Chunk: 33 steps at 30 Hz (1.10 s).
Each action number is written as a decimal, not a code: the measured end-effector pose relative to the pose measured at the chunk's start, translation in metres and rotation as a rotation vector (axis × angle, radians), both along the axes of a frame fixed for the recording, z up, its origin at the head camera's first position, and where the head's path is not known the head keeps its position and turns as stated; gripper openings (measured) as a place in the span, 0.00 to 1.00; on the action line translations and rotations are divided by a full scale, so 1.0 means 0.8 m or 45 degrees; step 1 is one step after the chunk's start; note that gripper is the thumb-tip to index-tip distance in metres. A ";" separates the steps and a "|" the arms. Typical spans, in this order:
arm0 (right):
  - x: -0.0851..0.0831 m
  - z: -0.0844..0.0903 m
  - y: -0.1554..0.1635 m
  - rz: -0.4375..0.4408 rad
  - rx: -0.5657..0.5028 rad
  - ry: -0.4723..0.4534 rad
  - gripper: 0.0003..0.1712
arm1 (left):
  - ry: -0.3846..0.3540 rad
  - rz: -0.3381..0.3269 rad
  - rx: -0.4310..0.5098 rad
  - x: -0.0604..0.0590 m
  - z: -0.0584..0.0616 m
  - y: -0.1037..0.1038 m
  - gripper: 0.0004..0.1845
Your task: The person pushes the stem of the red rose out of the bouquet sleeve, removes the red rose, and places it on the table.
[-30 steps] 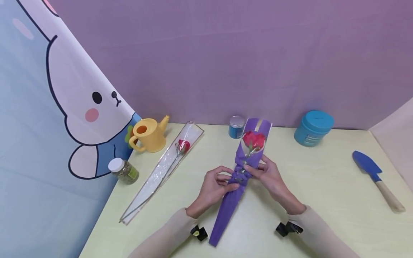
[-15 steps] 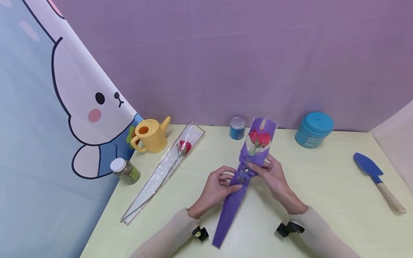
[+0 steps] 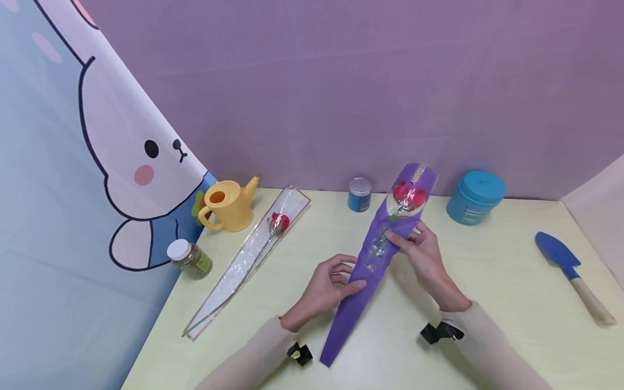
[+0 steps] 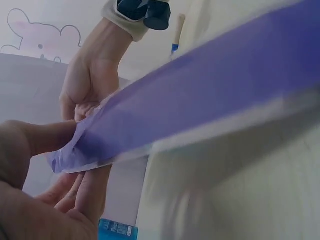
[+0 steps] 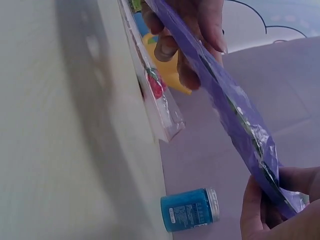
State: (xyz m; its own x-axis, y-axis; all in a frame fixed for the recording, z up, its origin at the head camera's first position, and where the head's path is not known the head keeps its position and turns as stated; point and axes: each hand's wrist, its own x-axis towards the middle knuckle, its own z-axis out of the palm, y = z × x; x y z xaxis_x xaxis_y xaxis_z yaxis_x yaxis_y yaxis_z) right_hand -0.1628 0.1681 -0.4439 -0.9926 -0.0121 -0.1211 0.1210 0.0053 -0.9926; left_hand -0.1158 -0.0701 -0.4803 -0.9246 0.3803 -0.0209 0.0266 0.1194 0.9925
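Two red roses [image 3: 409, 196] show through the clear window of a long purple flower sleeve [image 3: 358, 295], which is held slanted above the table. My left hand [image 3: 325, 285] pinches the sleeve below its middle, thumb in front and fingers behind. Higher up, beneath the blooms, my right hand [image 3: 423, 259] grips it with the thumb across the front. From the left wrist view, the plain purple back of the sleeve [image 4: 190, 100] is seen. The right wrist view shows green stems inside the crinkled clear front, with my left hand [image 5: 195, 35] at the far end.
Left on the table [image 3: 487, 281] lies a rose in a white sleeve [image 3: 246, 260], beside a yellow watering can [image 3: 229, 206] and a white-lidded jar [image 3: 190, 259]. Behind stand a small blue jar [image 3: 359, 195] and a larger blue tub [image 3: 476, 197]. A blue trowel [image 3: 575, 279] lies right.
The purple sleeve, bunched between my hands before, is now stretched out smooth. My right hand has moved up and to the right with its upper end; my left hand has barely shifted.
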 end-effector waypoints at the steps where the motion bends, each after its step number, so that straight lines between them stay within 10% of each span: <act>1: -0.001 0.000 0.001 0.003 -0.006 0.006 0.32 | 0.005 0.001 -0.005 -0.001 0.002 -0.001 0.24; 33: -0.017 0.015 0.015 0.011 -0.129 -0.035 0.44 | -0.038 0.049 -0.098 0.008 -0.006 -0.004 0.19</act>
